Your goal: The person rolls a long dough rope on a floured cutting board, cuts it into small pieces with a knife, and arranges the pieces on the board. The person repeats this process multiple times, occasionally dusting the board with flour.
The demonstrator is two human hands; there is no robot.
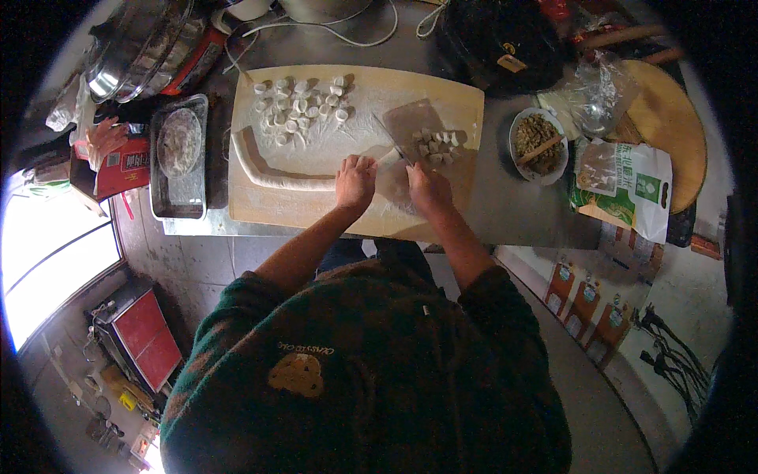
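Note:
A long rope of dough (284, 181) lies bent on a floured wooden board (266, 210). My left hand (355, 183) rests over the rope's right part, fingers curled on it. A thinner end of dough sticks out past the fingers toward the blade. My right hand (429, 186) grips a knife (389, 135), whose blade stands at the dough's right end. Just right of the blade, in shadow, lie several cut dough pieces (438, 147). More small round dough pieces (299, 106) are spread over flour at the board's upper left.
Left of the board, a metal tray (155, 195) holds a floury round dish (179, 142). On the right stand a bowl of chopped filling (536, 142) with a wooden utensil, a plastic food bag (645, 189) and a round wooden board (681, 130). A white cable (320, 25) runs behind.

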